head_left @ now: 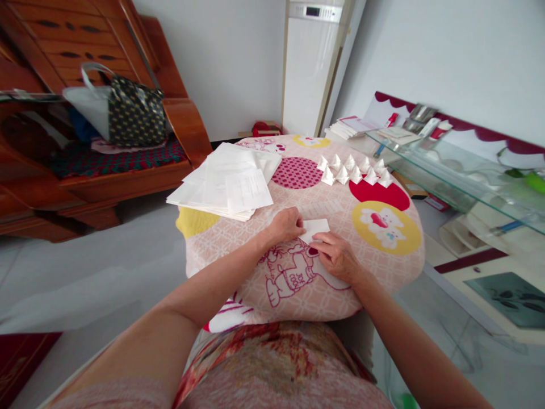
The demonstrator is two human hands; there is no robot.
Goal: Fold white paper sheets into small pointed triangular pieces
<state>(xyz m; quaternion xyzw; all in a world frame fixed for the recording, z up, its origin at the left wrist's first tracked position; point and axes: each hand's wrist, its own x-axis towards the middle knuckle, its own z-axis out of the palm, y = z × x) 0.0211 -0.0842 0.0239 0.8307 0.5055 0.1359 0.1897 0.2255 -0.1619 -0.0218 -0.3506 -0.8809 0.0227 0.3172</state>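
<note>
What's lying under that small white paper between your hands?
The pink patterned cloth lies under the small white paper. The left hand and right hand cover its near edges, hiding that part.

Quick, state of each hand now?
Left hand: closed on the white paper, left edge.
Right hand: closed on the same paper, near edge.

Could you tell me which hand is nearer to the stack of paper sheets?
Left. The left hand sits just beside the stack of sheets; the right hand lies farther off, beyond the small paper.
</note>
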